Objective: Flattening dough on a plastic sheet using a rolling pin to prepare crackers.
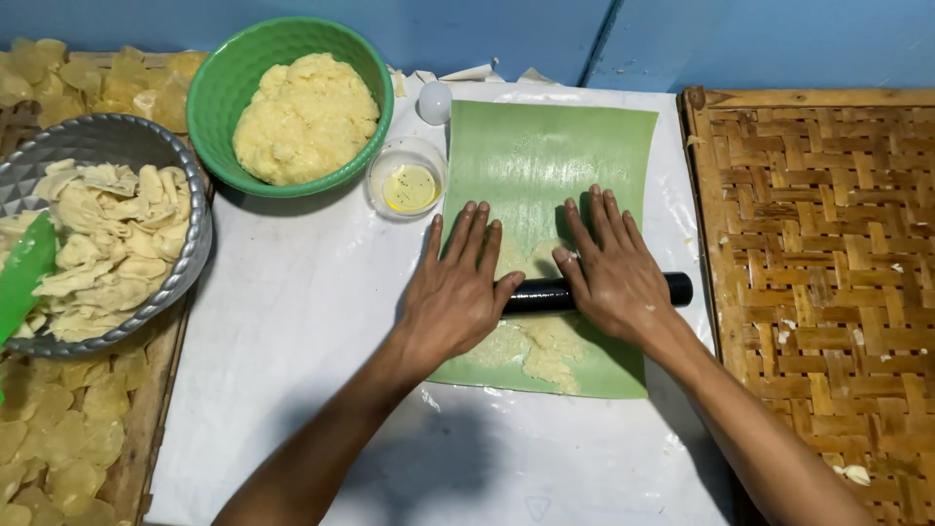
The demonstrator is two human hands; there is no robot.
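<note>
A: Okay, sweep left to right. Far left of frame?

B: Pale yellow flattened discs [58, 438] lie on a tray down the left edge. On top of them sits a grey fluted metal bowl [185, 209], full of cream-coloured crumpled sheets [107, 244]. A green flat tool [24, 273] pokes in at the left edge, touching the bowl's contents.

A: Next over?

B: Upper left of centre: green bowl [219, 83] holding a mound of yellow dough [304, 117]. Just right of it, a small clear cup [407, 180] with yellowish liquid. A small white egg-shaped thing [434, 101] sits above the cup.

A: Centre?

B: White plastic sheet covers the desk [292, 321]. A green banana leaf [545, 146] lies on it, centre frame. Black rolling pin [545, 294] lies crosswise on the leaf's lower half, over a patch of flattened dough [545, 351].

A: Hands?

B: Left hand [456, 287] flat, palm down, fingers spread, pressing on the pin's left end. Right hand [612, 268] the same: open, fingers spread forward, palm on the pin's right part. Neither wraps the pin. The pin's right tip sticks out past the right hand.

A: Right side?

B: Woven bamboo tray [818, 273], brown, filling the right of the frame, just beside the plastic sheet. A few pale crumbs on it.
</note>
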